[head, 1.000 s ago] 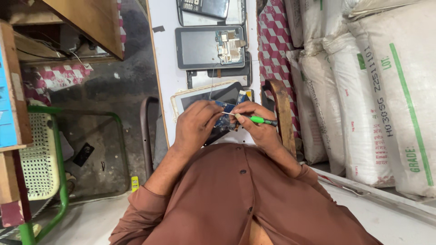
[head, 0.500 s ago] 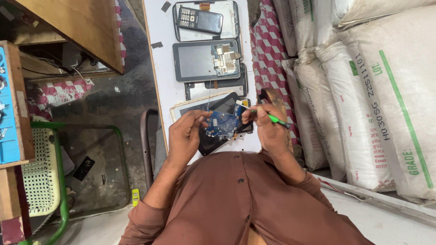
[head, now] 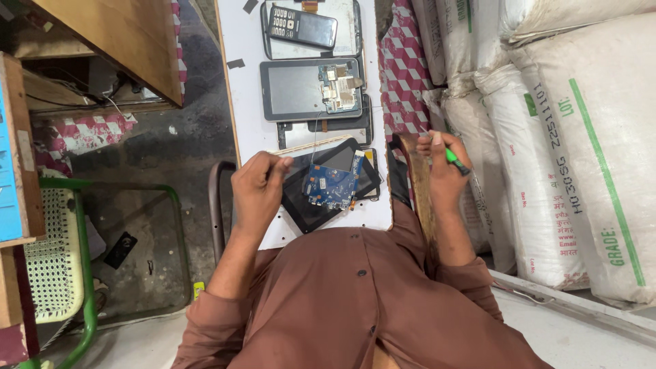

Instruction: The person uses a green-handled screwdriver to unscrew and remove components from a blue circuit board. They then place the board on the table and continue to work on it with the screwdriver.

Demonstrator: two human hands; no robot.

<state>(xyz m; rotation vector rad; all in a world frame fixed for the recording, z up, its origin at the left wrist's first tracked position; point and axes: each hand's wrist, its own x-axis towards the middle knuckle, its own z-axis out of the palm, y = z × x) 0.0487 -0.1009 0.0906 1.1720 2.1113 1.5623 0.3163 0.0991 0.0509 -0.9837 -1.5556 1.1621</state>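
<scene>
Blue rectangular circuit board (head: 329,186) lies loose on top of the black opened tablet shell (head: 321,198), which sits at the near end of the narrow white worktable (head: 247,102), close to my chest. My left hand (head: 256,188) rests at the left edge of that shell, fingers curled almost closed; it seems to pinch something small or just steady the shell's rim, and I cannot tell which. My right hand (head: 441,167) is off the table, well to the right of the shell, over the brown wooden strip (head: 418,184) beside the stacked white woven sacks (head: 547,137). It is closed round a thin green-handled tool (head: 452,157), the tip pointing away from the board.

As I judge it, the opening-up is done: the shell's back is off and the board is exposed and skewed, no longer seated square. Whatever is to be done on the board itself looks unfinished, since the tool is away from it, and nothing is closed up again.

Farther from me than the shell lie a thin black frame (head: 328,130), then a grey opened tablet with a small bare board (head: 311,89), then a dark keypad phone (head: 301,26) lying on another panel.
</scene>
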